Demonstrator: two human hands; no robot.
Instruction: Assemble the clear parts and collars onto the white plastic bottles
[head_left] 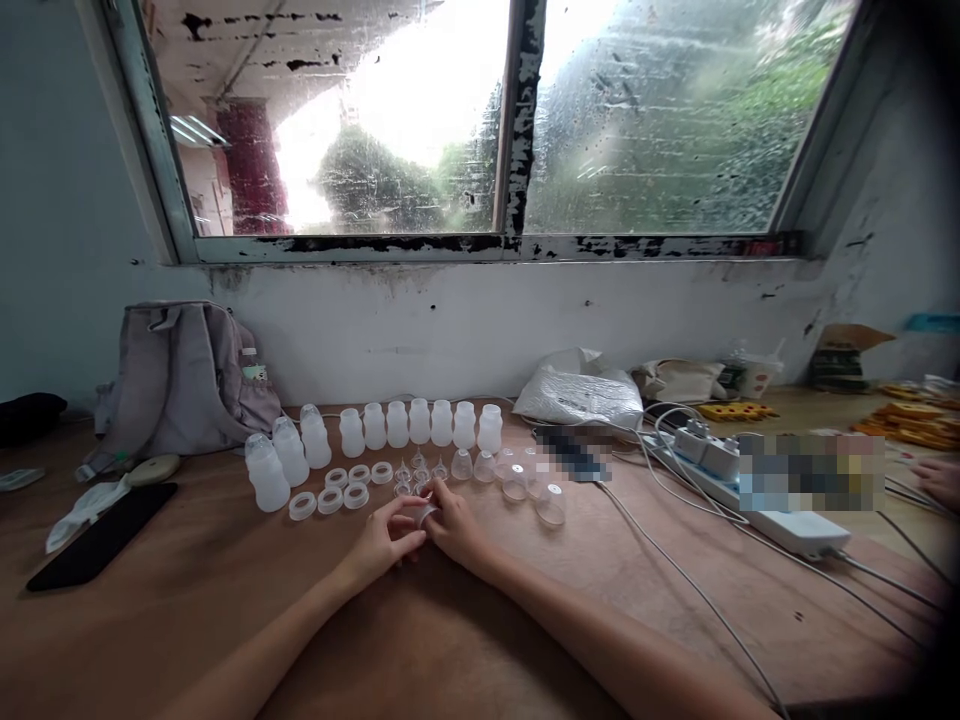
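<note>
In the head view, the left hand [384,538] and right hand [450,522] meet near the middle of the tabletop [420,640], fingers of both closed on a small translucent piece [424,514], probably a ring, though the fingers cover much of it. Just beyond them stand clear nipples [420,470]; loose rings [330,500] lie to their left, clear caps [551,505] to their right. White bottles [397,424] line up toward the tabletop's far edge, with three capped bottles [291,452] at the row's left end.
</note>
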